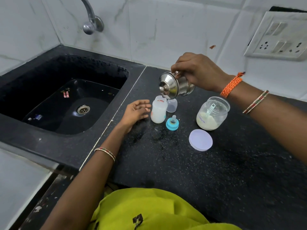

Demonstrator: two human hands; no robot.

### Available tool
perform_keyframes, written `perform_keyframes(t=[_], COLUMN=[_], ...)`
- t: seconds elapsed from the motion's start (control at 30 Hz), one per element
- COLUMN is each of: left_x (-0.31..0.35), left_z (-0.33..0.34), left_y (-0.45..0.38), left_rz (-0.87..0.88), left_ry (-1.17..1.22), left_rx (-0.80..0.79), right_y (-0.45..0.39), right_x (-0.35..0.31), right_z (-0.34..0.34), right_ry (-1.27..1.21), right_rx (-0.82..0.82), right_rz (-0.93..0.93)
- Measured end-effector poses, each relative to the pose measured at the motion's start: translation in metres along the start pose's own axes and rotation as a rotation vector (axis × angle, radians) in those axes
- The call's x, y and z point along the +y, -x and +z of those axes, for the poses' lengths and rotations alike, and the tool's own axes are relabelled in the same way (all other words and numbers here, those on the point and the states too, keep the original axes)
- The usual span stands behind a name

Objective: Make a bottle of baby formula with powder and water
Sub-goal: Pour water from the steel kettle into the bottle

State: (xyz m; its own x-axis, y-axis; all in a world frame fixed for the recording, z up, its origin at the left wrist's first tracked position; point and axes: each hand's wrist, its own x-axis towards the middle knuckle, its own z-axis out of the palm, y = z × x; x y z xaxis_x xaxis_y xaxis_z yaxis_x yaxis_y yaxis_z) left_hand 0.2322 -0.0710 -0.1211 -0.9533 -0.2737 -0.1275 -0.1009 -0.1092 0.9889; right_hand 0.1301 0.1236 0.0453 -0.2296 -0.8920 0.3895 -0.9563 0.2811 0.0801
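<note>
- Head view, with the baby bottle [159, 112] as landmark: the sink [69, 97] lies to its left.
- Left hand [137, 111] rests just left of the bottle, fingers loosely open, gripping nothing.
- Bottle stands upright and uncapped, holding whitish liquid; powder appears already added.
- Right hand [197, 72] grips a lidded steel pot [176, 85], tilted above the bottle mouth; pouring appears underway.
- Remaining: fitting the nipple ring [172, 123], right of the bottle.
- Farther right: powder jar [211, 113], open.

Right hand [197, 72] tilts steel pot [176, 86] over open bottle [158, 111].
</note>
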Motion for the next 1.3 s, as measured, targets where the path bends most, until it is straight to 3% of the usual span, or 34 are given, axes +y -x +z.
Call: perform_keyframes(t=[0.23,0.43,0.57,0.9,1.17,1.3], left_x=[0.035,0.061,0.078,0.078,0.074,0.079], left_z=[0.001,0.013,0.025,0.072,0.087,0.089], left_y=[-0.017,-0.057,-0.105,-0.227,-0.246,-0.228], left_rz=[0.045,0.063,0.039,-0.072,-0.036,0.046], left_ry=[-0.004,-0.031,0.02,-0.044,-0.096,-0.164], left_rx=[-0.09,-0.228,-0.208,-0.144,-0.105,-0.087], right_y=[0.006,0.008,0.001,-0.01,-0.011,-0.018], right_x=[0.028,0.055,0.095,0.186,0.198,0.182], right_z=[0.017,0.042,0.064,0.129,0.143,0.124], right_ry=[-0.297,-0.621,-0.795,-1.067,-0.926,-0.614], right_rx=[0.104,0.141,0.225,0.2,0.216,0.151], right_rz=[0.264,0.611,0.817,1.301,1.383,1.308])
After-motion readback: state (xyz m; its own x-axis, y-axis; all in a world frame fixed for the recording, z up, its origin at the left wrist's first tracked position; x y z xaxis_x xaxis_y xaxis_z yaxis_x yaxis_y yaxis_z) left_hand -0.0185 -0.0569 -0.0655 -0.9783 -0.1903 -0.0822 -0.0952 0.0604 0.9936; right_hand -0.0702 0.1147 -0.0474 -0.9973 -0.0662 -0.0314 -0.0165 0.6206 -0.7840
